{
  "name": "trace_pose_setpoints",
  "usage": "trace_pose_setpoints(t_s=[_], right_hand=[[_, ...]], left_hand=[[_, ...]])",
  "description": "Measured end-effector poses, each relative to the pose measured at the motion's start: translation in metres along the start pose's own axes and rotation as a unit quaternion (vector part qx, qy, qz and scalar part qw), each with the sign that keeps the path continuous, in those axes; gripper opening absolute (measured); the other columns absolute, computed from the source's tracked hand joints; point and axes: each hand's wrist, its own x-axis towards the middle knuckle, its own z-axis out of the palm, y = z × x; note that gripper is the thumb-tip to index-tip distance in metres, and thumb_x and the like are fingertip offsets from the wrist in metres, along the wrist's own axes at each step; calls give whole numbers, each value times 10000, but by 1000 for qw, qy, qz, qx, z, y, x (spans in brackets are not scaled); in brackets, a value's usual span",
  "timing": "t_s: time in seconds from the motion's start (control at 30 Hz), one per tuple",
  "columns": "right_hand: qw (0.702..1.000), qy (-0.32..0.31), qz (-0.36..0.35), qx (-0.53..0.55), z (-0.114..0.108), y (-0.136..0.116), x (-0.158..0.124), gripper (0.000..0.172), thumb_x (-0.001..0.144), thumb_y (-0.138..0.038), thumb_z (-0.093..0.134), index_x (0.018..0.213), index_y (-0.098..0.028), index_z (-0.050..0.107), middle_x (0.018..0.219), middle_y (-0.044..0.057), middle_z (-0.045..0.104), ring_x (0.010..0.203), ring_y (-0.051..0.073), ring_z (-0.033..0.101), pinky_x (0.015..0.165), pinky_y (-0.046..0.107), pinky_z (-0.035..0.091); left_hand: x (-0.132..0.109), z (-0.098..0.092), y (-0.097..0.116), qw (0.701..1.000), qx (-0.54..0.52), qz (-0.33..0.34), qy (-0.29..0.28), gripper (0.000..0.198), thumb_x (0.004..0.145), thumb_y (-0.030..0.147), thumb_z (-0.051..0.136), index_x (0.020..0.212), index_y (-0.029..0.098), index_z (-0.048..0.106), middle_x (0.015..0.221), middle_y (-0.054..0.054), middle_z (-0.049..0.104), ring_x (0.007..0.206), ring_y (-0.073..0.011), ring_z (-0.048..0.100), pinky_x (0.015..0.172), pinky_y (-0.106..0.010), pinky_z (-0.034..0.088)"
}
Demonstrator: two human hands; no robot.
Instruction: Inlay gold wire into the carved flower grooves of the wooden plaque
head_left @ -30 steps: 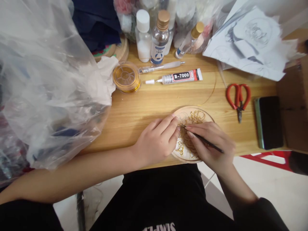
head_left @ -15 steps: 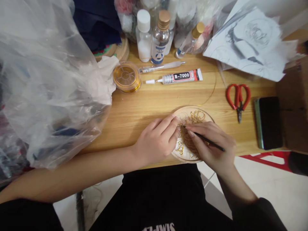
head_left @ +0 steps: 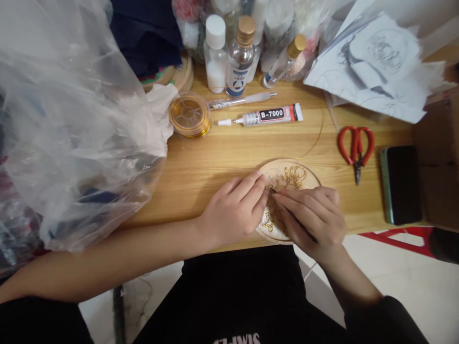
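A round embroidery hoop [head_left: 312,173] lies at the table's front edge, its pale face covered in curling gold wire shapes [head_left: 294,177]. My left hand [head_left: 236,205] is closed over the hoop's left side, fingers together and curled, the thumb hidden. From the right, my right hand [head_left: 315,217] pinches slim black tweezers [head_left: 304,228] like a pen. Their tip meets the wire pattern close to my left fingertips. Both hands cover part of the design, and whether the tip grips any wire is too small to tell.
Behind the hoop lie a B-7000 glue tube [head_left: 272,114], a pen [head_left: 247,99] and a spool of gold wire [head_left: 190,115]. Red-handled cutters [head_left: 355,150] and a phone [head_left: 400,185] are to the right. Bottles [head_left: 237,62] stand at the back; a plastic bag [head_left: 82,129] bulges at left.
My right hand has shifted slightly left and tilted, so the tweezers stand steeper and show less of their length. My left hand stays in place on the hoop.
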Motion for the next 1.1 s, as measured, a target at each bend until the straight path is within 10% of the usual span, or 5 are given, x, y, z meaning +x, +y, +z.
trace_pose_setpoints(t_s=[1.1], right_hand=[[999,23,-3,-49,-7,3,-5,244,781,-53,652,1012,-130,650,898,109,759,759,216,683,642,350,434]], left_hand=[[1,-1,1,1000,9,5,7,157,886,147,542,963,74,657,1130,-152,683,1106,-273,633,826,-347,542]])
